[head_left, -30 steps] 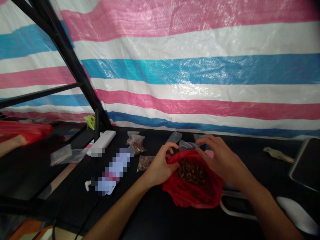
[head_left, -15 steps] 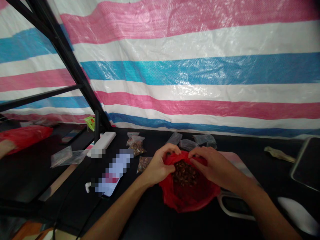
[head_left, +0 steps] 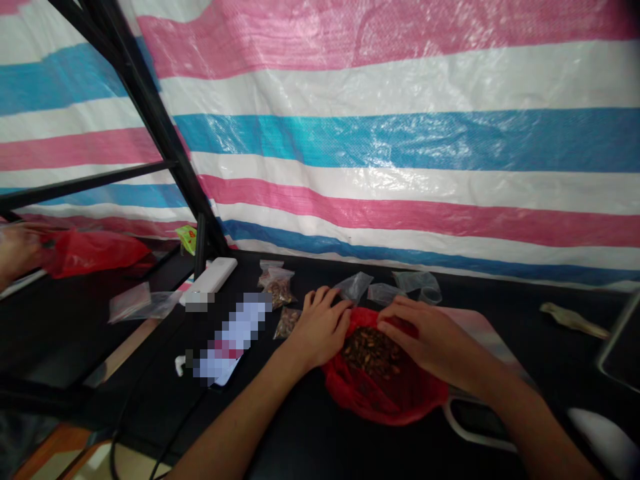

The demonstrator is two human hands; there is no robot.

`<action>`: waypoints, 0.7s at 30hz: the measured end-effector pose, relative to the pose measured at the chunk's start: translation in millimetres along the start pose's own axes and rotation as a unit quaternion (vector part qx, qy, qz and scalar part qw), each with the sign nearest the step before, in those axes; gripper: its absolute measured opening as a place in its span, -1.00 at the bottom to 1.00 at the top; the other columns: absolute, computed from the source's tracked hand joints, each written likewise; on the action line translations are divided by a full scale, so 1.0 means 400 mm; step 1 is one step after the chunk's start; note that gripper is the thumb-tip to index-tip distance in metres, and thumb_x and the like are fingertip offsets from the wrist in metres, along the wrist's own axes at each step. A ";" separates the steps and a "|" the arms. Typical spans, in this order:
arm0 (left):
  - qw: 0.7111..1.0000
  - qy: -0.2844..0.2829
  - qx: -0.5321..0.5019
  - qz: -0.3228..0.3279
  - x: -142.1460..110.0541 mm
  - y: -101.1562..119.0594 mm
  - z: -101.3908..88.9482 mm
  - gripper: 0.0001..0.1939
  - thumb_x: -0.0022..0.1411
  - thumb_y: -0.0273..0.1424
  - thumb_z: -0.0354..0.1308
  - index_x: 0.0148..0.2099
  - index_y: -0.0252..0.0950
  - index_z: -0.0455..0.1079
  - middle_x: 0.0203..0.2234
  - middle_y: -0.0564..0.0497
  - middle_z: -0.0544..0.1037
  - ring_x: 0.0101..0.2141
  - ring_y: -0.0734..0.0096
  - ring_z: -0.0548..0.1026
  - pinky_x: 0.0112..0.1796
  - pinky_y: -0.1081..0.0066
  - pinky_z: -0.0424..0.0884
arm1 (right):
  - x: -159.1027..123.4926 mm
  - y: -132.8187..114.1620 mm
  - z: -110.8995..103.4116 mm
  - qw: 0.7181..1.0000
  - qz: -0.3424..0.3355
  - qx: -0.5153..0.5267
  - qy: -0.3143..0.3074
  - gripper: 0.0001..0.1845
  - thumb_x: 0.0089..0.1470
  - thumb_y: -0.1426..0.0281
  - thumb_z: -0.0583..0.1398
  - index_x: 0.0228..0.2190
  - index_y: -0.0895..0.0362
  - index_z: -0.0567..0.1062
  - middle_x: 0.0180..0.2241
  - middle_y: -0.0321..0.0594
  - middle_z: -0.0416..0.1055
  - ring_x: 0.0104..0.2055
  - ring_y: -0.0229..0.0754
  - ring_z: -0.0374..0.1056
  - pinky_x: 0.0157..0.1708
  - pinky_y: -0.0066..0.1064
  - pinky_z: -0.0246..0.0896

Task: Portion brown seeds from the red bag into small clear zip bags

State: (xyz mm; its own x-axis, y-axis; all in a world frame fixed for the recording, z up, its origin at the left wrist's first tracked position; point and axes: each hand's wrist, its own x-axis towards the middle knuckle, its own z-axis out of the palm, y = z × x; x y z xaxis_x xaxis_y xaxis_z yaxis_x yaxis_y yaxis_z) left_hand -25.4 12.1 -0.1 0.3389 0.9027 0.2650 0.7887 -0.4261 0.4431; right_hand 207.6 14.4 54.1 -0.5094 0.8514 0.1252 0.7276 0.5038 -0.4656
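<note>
An open red plastic bag (head_left: 385,407) rests on the black table, its edge spread wide around a heap of small brown dried pieces (head_left: 373,353). My right hand (head_left: 423,333) pinches the bag's far right rim between thumb and fingers. At the left rim lies my left hand (head_left: 323,327), palm down, its fingers stretched out and apart towards the clear plastic bags; its thumb side is against the red bag. Just left of that hand are small clear bags (head_left: 287,323) filled with brown pieces. Flat clear plastic bags (head_left: 355,287) lie beyond my fingers.
A phone (head_left: 235,340), a white earphone (head_left: 180,365) and a white bar-shaped case (head_left: 210,280) are to the left. Under my right forearm is a white-rimmed device with a dark display (head_left: 477,417). Another person's hand (head_left: 17,257) holds a red bag (head_left: 97,252) at far left.
My left hand has let go of the red bag's rim and its fingers have straightened. My right hand keeps its pinch. The other person's red bag has shifted right; the view has turned slightly.
</note>
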 end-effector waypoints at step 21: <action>0.958 0.123 0.193 -0.174 0.020 -0.078 -0.040 -0.68 0.39 -0.48 0.00 0.11 -0.25 0.44 0.00 -0.20 0.51 0.06 -0.02 0.41 0.04 0.06 0.27 | 0.091 0.211 -0.074 0.965 0.078 -0.213 0.136 -0.59 0.31 0.31 0.05 0.02 0.08 0.60 0.02 -0.08 0.61 0.03 0.11 0.53 0.03 -0.07 0.37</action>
State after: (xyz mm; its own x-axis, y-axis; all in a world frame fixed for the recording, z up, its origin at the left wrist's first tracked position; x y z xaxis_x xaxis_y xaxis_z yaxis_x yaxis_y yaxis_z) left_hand -55.5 31.7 1.8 -0.0723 0.9250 0.3730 0.9789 -0.0058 0.2040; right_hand 264.2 92.5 45.4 -0.2820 0.8993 0.3344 0.9376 0.3322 -0.1027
